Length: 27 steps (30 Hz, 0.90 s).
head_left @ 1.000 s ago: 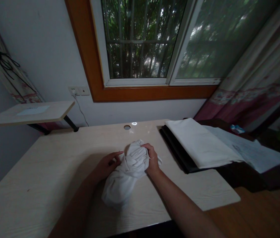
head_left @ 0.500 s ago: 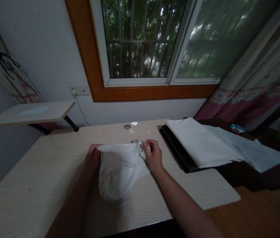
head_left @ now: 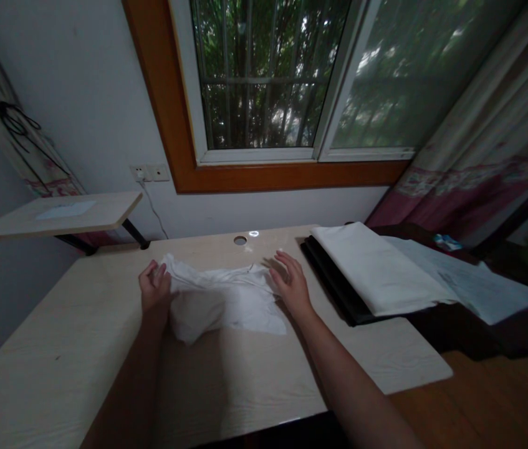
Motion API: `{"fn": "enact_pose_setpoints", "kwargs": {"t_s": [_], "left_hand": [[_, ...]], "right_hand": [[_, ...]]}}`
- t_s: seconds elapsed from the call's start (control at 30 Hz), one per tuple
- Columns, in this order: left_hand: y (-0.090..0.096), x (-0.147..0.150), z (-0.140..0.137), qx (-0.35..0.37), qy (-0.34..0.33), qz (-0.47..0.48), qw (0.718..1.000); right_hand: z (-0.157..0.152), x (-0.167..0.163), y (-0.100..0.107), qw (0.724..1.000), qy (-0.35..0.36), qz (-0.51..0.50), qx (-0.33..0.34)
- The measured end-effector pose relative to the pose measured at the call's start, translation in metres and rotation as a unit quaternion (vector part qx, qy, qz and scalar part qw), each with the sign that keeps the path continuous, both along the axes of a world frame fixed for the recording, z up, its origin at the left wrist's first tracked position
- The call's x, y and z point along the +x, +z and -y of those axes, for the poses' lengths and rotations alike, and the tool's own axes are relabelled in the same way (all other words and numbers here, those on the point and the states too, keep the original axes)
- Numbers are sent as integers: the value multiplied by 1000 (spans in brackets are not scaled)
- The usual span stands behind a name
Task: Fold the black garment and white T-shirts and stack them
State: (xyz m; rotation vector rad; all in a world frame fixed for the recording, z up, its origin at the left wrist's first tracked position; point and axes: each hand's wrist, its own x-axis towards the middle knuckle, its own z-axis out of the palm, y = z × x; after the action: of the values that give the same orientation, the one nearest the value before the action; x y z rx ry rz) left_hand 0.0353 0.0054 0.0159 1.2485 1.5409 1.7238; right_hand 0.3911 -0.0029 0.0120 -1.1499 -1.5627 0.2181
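Now pinching one end of the white cloth (head_left: 249, 305) in the closed grip of the left hand (head_left: 154, 290), curving the right hand (head_left: 294, 290) half open by the other, nothing visibly caught, partly spread over the counter (head_left: 385, 355) but bunched, not yet flat.

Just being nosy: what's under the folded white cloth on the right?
A flat black item sticks out left of the folded white cloth; what lies beneath its middle is covered.

Beside the left hand (head_left: 155, 292), the cloth (head_left: 252, 305) is showing white; beyond the right hand (head_left: 295, 292), the curtain (head_left: 464, 196) is showing pink below cream (floral-banded).
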Motion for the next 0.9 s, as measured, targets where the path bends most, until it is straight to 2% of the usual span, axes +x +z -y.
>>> {"fn": "enact_pose_setpoints", "kwargs": {"t_s": [0.1,0.2,0.27,0.33,0.4,0.5,0.6,0.67,0.73,0.8,0.9], "left_hand": [[-10,-2,-4,28,-7,-123,992],[-18,-5,-7,30,-49,-302,952],[-18,-3,-6,9,-98,-366,926],[-13,0,-2,-27,-140,-388,911],[-4,3,5,-74,-156,-387,906],[11,1,16,-122,-197,-353,906],[23,-9,25,-140,-260,-282,913],[31,-17,31,-158,-277,-223,921],[41,-25,37,-185,-286,-176,923],[55,-32,43,-219,-304,-162,913],[83,-43,48,-249,-337,-188,888]], "right_hand": [[1,-1,-6,995,6,94,-41],[3,-1,-9,981,18,169,-90],[5,-2,-9,975,11,192,-113],[6,-1,-8,970,6,200,-139],[6,0,-5,967,22,194,-163],[6,6,-1,965,89,157,-189],[8,15,4,962,153,66,-215],[10,22,13,954,171,-6,-246],[14,29,27,937,189,-57,-289],[16,37,47,915,226,-80,-326],[11,44,81,909,256,-68,-322]]}}
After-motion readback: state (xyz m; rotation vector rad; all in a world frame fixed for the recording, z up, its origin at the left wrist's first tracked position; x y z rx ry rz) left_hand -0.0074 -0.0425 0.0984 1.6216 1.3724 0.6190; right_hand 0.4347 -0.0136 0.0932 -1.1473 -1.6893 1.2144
